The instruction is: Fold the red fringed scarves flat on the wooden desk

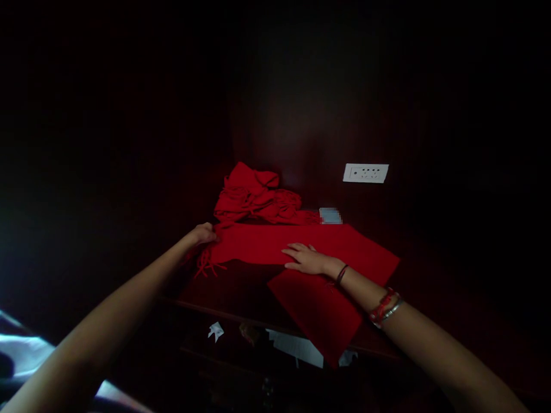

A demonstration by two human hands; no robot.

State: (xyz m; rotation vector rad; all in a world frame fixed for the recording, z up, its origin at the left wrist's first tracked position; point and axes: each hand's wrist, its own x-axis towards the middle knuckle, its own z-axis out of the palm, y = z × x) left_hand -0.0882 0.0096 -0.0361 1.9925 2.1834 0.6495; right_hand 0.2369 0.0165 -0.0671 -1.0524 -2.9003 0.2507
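A red fringed cloth (258, 244) lies stretched across a dark shelf, folded over at the right, with one end hanging past the front edge. At its left end, by the fringe, my left hand (203, 234) grips the cloth with closed fingers. My right hand (306, 259) rests on the middle of the cloth, palm down and fingers spread. Bracelets circle the right wrist and forearm. Behind the cloth sits a crumpled heap of red fabric (253, 195).
A white power socket (365, 173) is on the back wall. A small pale blue item (330, 215) stands behind the cloth. Below the shelf edge (206, 310) are white papers (297, 347) and a white scrap (216, 331). Surroundings are very dark.
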